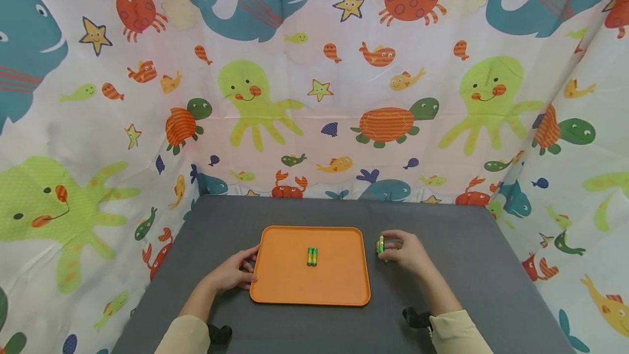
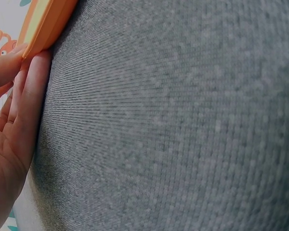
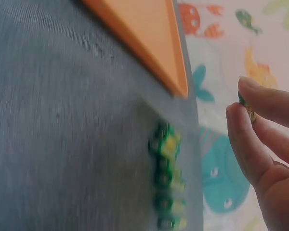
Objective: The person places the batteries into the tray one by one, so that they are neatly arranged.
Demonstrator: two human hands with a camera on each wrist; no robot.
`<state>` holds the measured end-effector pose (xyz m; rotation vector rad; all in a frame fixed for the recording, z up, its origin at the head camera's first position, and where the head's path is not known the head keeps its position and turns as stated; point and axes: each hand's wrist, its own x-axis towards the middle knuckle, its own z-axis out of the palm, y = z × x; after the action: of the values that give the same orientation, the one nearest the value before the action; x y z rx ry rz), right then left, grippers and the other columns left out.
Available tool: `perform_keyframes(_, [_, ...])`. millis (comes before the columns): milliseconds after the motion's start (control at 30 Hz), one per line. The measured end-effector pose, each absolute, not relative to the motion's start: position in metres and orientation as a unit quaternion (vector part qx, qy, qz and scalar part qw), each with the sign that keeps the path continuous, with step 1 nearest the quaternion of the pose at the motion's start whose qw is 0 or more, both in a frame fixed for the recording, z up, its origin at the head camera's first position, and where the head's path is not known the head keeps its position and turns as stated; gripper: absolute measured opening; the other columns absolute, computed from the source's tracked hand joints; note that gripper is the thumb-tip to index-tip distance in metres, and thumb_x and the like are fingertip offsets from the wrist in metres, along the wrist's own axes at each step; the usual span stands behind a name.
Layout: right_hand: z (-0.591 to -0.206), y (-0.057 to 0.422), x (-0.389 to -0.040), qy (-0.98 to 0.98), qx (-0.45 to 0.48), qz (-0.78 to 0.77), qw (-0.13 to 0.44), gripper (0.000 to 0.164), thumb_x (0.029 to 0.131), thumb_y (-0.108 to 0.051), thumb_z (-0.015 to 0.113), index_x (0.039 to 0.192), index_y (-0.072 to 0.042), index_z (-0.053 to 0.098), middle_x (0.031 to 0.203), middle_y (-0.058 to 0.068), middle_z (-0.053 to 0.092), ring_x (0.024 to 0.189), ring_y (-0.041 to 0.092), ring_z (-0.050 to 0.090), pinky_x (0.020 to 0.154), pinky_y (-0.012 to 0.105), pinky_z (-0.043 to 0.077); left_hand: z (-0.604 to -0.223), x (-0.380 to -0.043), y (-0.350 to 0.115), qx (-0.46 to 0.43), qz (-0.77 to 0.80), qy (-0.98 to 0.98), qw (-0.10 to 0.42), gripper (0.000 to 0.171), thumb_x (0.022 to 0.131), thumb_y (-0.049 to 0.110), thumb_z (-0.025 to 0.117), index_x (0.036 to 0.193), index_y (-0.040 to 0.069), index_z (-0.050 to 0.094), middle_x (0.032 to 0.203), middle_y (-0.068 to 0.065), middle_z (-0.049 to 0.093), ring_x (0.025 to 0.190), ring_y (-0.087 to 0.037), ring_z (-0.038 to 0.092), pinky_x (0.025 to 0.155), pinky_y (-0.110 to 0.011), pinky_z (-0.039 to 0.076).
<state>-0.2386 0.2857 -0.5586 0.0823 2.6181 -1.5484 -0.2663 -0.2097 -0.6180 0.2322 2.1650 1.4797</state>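
Observation:
An orange tray (image 1: 290, 285) lies on the grey table, with two green-and-gold batteries (image 1: 312, 257) side by side near its middle. At the tray's left edge my left hand (image 1: 227, 273) holds the rim; the left wrist view shows thumb and fingers pinching the tray's edge (image 2: 50, 29). Just right of the tray, my right hand (image 1: 409, 254) pinches a battery (image 3: 251, 114) between thumb and fingertips, above the table. The fingers cover part of this battery. Below that hand, several more batteries (image 3: 164, 178) stand in a blurred row on the table, mostly hidden in the head view.
The grey table (image 1: 442, 223) extends around the tray on all sides. A white curtain with sea animals (image 1: 304, 108) hangs behind it and along both sides. Black straps (image 1: 416, 318) with small devices sit at both wrists, by the beige sleeves.

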Motion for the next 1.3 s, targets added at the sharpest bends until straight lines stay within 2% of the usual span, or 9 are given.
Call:
perform_keyframes(233, [-0.556,0.239,-0.243,0.864,0.014,-0.500,0.051,0.055,0.080,-0.009,0.085,0.131,-0.003,0.065,0.108,0.009,0.073,0.095,0.021,0.069,0.074,0.036,0.060,-0.619,-0.266,-0.211,0.076,0.540,0.799,0.253,0.093,0.085,0.002,0.079,0.161,0.016,0.028,0.128,-0.014,0.043,0.092,-0.025,0.054,0.072,-0.041,0.063])
perform_keyframes(433, [-0.562,0.202,-0.249,0.855,-0.007,-0.515,0.063,0.054,0.080,-0.004,0.084,0.130,-0.002,0.065,0.112,0.011,0.071,0.100,0.025,0.069,0.079,0.040,0.062,-0.619,-0.267,-0.211,0.070,0.538,0.801,0.253,0.094,0.084,0.003,0.079,0.161,0.017,0.027,0.128,-0.014,0.043,0.091,-0.025,0.056,0.071,-0.041,0.063])
perform_keyframes(733, [-0.584,0.161,-0.261,0.859,-0.045,-0.501,0.101,0.056,0.079,-0.004,0.085,0.131,-0.001,0.063,0.120,0.014,0.068,0.106,0.031,0.068,0.081,0.039,0.061,-0.618,-0.268,-0.210,0.062,0.535,0.804,0.252,0.093,0.084,0.003,0.079,0.161,0.017,0.029,0.128,-0.014,0.042,0.093,-0.025,0.055,0.072,-0.040,0.063])
perform_keyframes(967, [-0.593,0.145,-0.266,0.876,-0.046,-0.469,0.098,0.057,0.074,-0.005,0.089,0.127,-0.002,0.066,0.111,0.011,0.069,0.097,0.024,0.067,0.074,0.035,0.060,-0.619,-0.267,-0.209,0.063,0.537,0.802,0.255,0.093,0.084,0.002,0.079,0.161,0.018,0.029,0.129,-0.014,0.042,0.094,-0.025,0.054,0.072,-0.040,0.063])
perform_keyframes(1167, [-0.595,0.137,-0.265,0.875,-0.049,-0.469,0.110,0.056,0.076,-0.003,0.087,0.127,0.000,0.065,0.106,0.012,0.068,0.092,0.022,0.063,0.066,0.033,0.057,-0.617,-0.268,-0.208,0.052,0.540,0.801,0.254,0.094,0.083,0.002,0.080,0.161,0.019,0.030,0.129,-0.013,0.042,0.093,-0.025,0.055,0.073,-0.041,0.063])
perform_keyframes(1300, [-0.597,0.135,-0.264,0.879,-0.051,-0.460,0.109,0.057,0.075,-0.003,0.087,0.127,0.000,0.065,0.102,0.010,0.067,0.089,0.020,0.061,0.066,0.031,0.055,-0.616,-0.268,-0.208,0.055,0.540,0.800,0.255,0.094,0.083,0.002,0.080,0.161,0.017,0.029,0.128,-0.014,0.042,0.093,-0.025,0.056,0.072,-0.041,0.063])
